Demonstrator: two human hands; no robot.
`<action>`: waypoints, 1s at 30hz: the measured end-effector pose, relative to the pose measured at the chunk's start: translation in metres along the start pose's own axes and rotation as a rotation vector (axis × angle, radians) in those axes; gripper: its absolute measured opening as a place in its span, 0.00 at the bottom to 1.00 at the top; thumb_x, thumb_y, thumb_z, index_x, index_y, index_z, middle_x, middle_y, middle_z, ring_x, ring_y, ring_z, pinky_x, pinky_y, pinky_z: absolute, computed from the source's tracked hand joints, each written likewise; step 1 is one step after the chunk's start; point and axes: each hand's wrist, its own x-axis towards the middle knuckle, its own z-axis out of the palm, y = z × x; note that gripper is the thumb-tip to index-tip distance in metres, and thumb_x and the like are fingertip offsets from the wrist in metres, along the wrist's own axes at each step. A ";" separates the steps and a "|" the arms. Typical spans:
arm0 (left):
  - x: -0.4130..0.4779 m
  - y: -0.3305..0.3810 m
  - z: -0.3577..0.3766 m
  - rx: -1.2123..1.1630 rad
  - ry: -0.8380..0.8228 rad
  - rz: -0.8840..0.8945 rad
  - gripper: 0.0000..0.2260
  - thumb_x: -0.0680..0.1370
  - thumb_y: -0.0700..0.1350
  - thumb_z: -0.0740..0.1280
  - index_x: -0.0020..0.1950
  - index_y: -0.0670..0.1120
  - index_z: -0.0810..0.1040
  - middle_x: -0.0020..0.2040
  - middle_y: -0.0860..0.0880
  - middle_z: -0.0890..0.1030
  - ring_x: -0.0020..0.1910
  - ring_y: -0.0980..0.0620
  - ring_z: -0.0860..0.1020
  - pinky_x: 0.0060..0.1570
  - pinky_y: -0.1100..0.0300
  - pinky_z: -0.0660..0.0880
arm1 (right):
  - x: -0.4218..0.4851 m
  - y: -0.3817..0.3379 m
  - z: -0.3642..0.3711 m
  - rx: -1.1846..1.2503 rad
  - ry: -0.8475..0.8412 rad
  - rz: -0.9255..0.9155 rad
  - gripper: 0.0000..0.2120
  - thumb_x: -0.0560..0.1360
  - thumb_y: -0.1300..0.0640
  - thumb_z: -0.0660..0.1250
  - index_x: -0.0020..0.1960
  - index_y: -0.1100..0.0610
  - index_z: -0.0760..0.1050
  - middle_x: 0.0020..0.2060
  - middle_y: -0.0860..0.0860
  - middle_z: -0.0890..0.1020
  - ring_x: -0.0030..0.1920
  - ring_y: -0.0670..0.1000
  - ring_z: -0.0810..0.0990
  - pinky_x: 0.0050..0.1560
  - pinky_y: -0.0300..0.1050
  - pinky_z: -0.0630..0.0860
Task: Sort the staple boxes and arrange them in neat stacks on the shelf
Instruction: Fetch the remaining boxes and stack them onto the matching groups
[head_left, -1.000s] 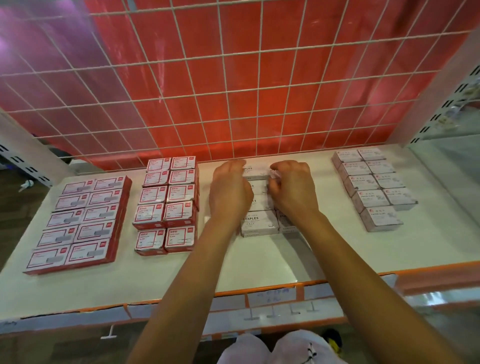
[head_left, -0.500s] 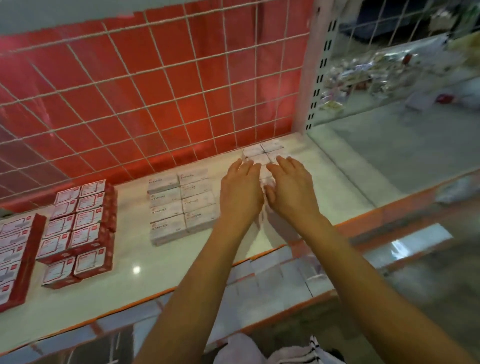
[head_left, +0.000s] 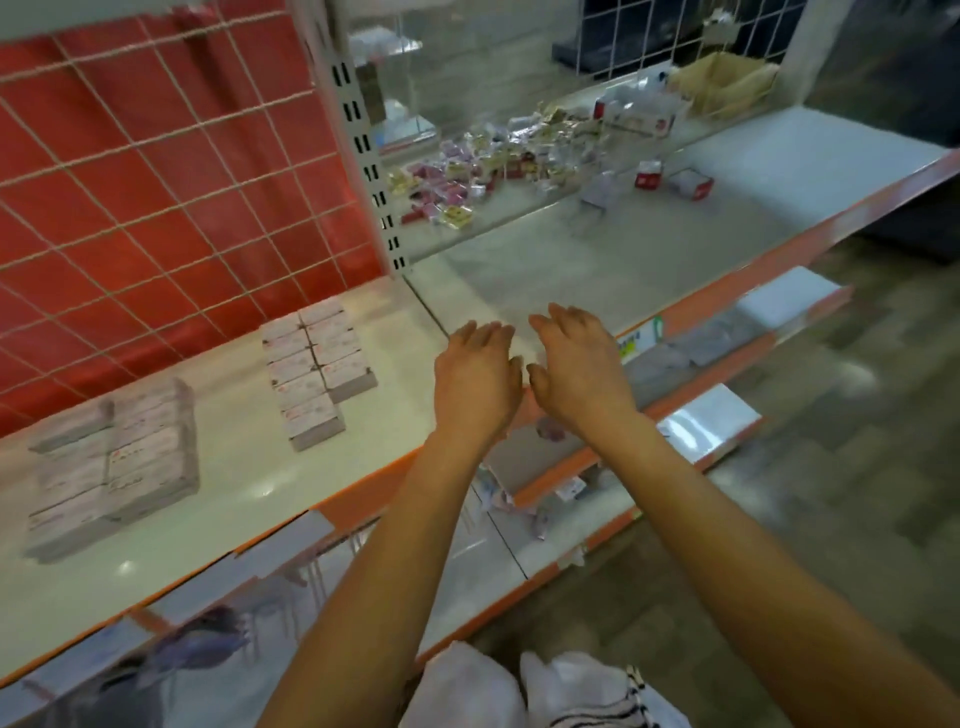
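1. Step in hand (judged): reaching for the next lot to sort. The loose pile (head_left: 483, 166) of small packets lies on the neighbouring shelf (head_left: 649, 249), at 12 o'clock from the hands and well apart from them. The packets are blurred, so I cannot tell which are staple boxes.
2. Staple boxes already placed: a two-column block (head_left: 318, 371) of pale boxes sits on the shelf (head_left: 234, 493) at 9 o'clock from the hands. A larger block (head_left: 122, 462) sits at 8 o'clock, nearer the front edge.
3. Left hand (head_left: 475, 374): empty, palm down, fingers loosely extended toward 12 o'clock, over the shelf's right end.
4. Right hand (head_left: 579, 364): empty, palm down, fingers slightly spread. It is just beside the left, with a narrow gap between the thumbs. Whether either hand touches the surface, cannot tell.
5. Both forearms run in from 6 o'clock, roughly parallel and well extended.
6. To do it well: take one kind per trip, a small handful held between both hands. Set the boxes label-up, edges square against the existing columns.
7. Watch the upright post (head_left: 363, 130) at 11 o'clock; reach round it, not across the finished blocks.
8. Two red boxes (head_left: 649, 176) at 1 o'clock stand apart from the pile and look easiest to lift first.
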 end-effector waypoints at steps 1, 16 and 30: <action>0.005 0.010 0.003 -0.001 -0.007 0.008 0.19 0.80 0.46 0.59 0.72 0.46 0.69 0.71 0.47 0.71 0.72 0.43 0.63 0.67 0.49 0.64 | 0.000 0.011 -0.002 0.004 0.001 0.018 0.27 0.77 0.53 0.62 0.74 0.56 0.61 0.74 0.56 0.62 0.73 0.57 0.58 0.70 0.51 0.56; 0.124 0.137 0.070 -0.010 -0.127 0.156 0.21 0.81 0.49 0.59 0.74 0.48 0.65 0.72 0.49 0.68 0.73 0.46 0.61 0.67 0.52 0.62 | 0.050 0.165 -0.021 0.071 0.038 0.240 0.22 0.78 0.55 0.60 0.70 0.59 0.66 0.69 0.58 0.69 0.70 0.60 0.63 0.68 0.52 0.61; 0.263 0.217 0.121 -0.047 -0.037 0.161 0.22 0.79 0.49 0.64 0.72 0.47 0.67 0.70 0.47 0.71 0.70 0.47 0.67 0.63 0.54 0.68 | 0.154 0.286 -0.039 0.067 0.039 0.228 0.19 0.79 0.56 0.59 0.69 0.58 0.68 0.65 0.55 0.72 0.68 0.58 0.66 0.66 0.51 0.66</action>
